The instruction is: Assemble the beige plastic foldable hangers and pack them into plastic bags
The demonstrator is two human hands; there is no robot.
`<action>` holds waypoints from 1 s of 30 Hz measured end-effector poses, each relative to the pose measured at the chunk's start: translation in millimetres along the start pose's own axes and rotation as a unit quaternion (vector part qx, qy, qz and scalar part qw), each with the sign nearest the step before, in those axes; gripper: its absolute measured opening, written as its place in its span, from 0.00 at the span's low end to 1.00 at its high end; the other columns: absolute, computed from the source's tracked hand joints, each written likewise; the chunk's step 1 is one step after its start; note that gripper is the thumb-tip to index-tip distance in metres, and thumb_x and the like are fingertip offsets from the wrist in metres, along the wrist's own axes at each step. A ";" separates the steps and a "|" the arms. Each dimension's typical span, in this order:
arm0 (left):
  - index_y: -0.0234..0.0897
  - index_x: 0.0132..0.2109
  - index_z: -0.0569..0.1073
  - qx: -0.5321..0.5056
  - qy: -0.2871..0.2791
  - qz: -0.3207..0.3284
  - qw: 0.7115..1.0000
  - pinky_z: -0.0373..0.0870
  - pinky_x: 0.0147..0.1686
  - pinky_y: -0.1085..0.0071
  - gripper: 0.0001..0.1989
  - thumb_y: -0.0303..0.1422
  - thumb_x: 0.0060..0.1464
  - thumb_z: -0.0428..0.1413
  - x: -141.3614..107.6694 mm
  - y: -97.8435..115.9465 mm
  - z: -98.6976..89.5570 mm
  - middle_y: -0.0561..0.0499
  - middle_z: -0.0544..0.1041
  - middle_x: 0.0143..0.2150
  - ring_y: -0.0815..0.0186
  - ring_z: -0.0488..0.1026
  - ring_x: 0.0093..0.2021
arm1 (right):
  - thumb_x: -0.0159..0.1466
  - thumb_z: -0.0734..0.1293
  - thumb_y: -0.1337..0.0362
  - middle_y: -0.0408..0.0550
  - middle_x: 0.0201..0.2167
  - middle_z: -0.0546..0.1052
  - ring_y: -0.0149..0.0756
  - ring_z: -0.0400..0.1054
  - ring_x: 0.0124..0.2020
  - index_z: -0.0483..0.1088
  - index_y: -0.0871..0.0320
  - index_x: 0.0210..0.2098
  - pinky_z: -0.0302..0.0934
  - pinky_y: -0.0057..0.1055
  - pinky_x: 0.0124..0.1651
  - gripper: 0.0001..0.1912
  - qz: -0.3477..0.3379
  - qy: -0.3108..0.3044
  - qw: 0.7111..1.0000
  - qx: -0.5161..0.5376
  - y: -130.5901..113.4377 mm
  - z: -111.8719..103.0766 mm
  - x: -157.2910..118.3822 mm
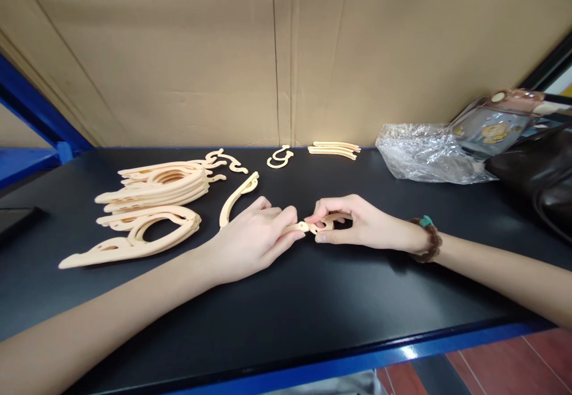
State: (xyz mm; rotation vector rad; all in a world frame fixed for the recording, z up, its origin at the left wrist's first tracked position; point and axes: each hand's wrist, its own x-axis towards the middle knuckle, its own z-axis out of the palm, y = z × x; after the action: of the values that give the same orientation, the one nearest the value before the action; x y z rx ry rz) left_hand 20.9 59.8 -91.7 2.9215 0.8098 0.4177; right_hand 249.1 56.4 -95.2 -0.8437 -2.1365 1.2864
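My left hand (261,237) is closed on a slim cream plastic piece (297,227), whose rounded end sticks out between thumb and fingers. Facing it, my right hand (346,222) pinches a curved cream hook piece (324,225). The ends of these two pieces meet or nearly meet; whether they are joined I cannot tell. Just beyond my left hand, a curved cream arm piece (236,197) rises at a slant, its lower end hidden behind the hand. Both hands are low over the black table (313,311).
Stacked cream hanger parts (156,189) and a nearer folded group (134,243) lie left. Loose hooks (227,161), another hook group (280,156) and thin strips (334,149) lie at the back. Clear plastic wrap (429,154) and a dark bag (536,168) are right.
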 end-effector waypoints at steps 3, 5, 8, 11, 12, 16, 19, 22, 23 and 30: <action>0.38 0.32 0.60 -0.019 -0.020 -0.016 1.000 0.57 0.37 0.66 0.15 0.36 0.67 0.39 0.8 0.7 -1.6 0.56 0.64 0.26 0.67 0.62 0.26 | 0.62 0.68 0.60 0.43 0.32 0.71 0.29 0.62 0.32 0.68 0.60 0.38 0.61 0.28 0.38 0.09 -0.005 -0.007 1.000 -0.017 1.6 0.9 -0.5; 0.38 0.30 0.58 -0.042 -0.026 -0.031 0.998 0.57 0.36 0.67 0.15 0.37 0.66 0.41 1.0 1.0 -3.0 0.57 0.63 0.24 0.68 0.62 0.26 | 0.63 0.67 0.61 0.42 0.31 0.71 0.29 0.63 0.32 0.68 0.60 0.38 0.60 0.27 0.37 0.09 -0.018 -0.005 0.999 -0.044 1.2 1.4 -0.6; 0.38 0.29 0.57 -0.062 -0.023 -0.040 0.997 0.56 0.36 0.67 0.16 0.38 0.65 0.43 0.8 1.3 -4.1 0.58 0.62 0.23 0.68 0.62 0.25 | 0.62 0.67 0.65 0.41 0.30 0.71 0.28 0.63 0.31 0.68 0.60 0.38 0.58 0.25 0.35 0.06 -0.047 0.005 0.991 -0.127 -1.1 2.6 -0.5; 0.38 0.29 0.59 -0.059 -0.016 -0.040 0.997 0.56 0.36 0.67 0.15 0.37 0.65 0.44 0.7 1.7 -4.0 0.59 0.62 0.23 0.69 0.62 0.24 | 0.61 0.68 0.66 0.40 0.29 0.70 0.28 0.63 0.30 0.68 0.59 0.37 0.57 0.25 0.34 0.06 -0.068 0.025 0.975 -0.211 -3.0 4.5 -0.5; 0.38 0.29 0.60 -0.057 -0.015 -0.039 0.997 0.56 0.36 0.67 0.15 0.37 0.65 0.44 0.7 1.9 -3.8 0.59 0.62 0.23 0.69 0.62 0.24 | 0.61 0.68 0.64 0.40 0.29 0.70 0.28 0.63 0.30 0.67 0.58 0.36 0.56 0.25 0.35 0.07 -0.071 0.032 0.970 -0.229 -3.3 5.1 -0.6; 0.38 0.30 0.61 -0.037 -0.005 -0.041 0.998 0.56 0.36 0.67 0.14 0.37 0.64 0.46 1.3 2.5 -3.6 0.58 0.64 0.23 0.68 0.62 0.26 | 0.64 0.66 0.61 0.39 0.29 0.69 0.29 0.63 0.31 0.66 0.57 0.37 0.55 0.26 0.36 0.06 -0.072 0.056 0.952 -0.292 -2.7 6.4 0.5; 0.37 0.34 0.63 -0.019 0.007 -0.049 0.999 0.56 0.38 0.66 0.12 0.38 0.64 0.46 2.1 2.6 -4.6 0.57 0.67 0.27 0.67 0.64 0.29 | 0.62 0.65 0.68 0.40 0.29 0.69 0.31 0.62 0.33 0.66 0.57 0.36 0.54 0.30 0.41 0.03 -0.093 0.079 0.923 -0.364 -2.1 5.7 2.4; 0.38 0.37 0.65 -0.003 0.015 -0.047 0.999 0.56 0.41 0.66 0.10 0.38 0.64 0.47 1.9 -0.1 -6.8 0.56 0.69 0.32 0.67 0.66 0.33 | 0.60 0.64 0.71 0.43 0.35 0.70 0.33 0.62 0.36 0.66 0.58 0.34 0.52 0.33 0.46 0.03 -0.106 0.109 0.895 -0.420 -0.6 4.5 3.7; 0.38 0.38 0.65 0.003 0.017 -0.044 0.999 0.56 0.43 0.65 0.09 0.38 0.64 0.48 1.6 -1.9 -7.6 0.55 0.69 0.33 0.67 0.66 0.35 | 0.60 0.64 0.71 0.45 0.37 0.69 0.35 0.62 0.38 0.67 0.58 0.34 0.52 0.34 0.46 0.04 -0.100 0.125 0.885 -0.437 0.3 4.0 3.8; 0.38 0.41 0.66 0.029 -0.003 -0.021 0.999 0.57 0.45 0.64 0.09 0.39 0.63 0.48 -0.4 -15.2 -10.6 0.52 0.70 0.40 0.63 0.66 0.41 | 0.63 0.59 0.74 0.52 0.35 0.71 0.43 0.62 0.39 0.69 0.62 0.37 0.50 0.36 0.40 0.09 0.003 0.178 0.733 -0.656 7.0 -1.3 4.2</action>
State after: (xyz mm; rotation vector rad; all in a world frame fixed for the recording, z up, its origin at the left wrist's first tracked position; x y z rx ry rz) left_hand 10.1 72.7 -84.0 2.9517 0.8966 0.3881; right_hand 248.9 62.7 -100.5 -1.4005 -2.4570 -0.6521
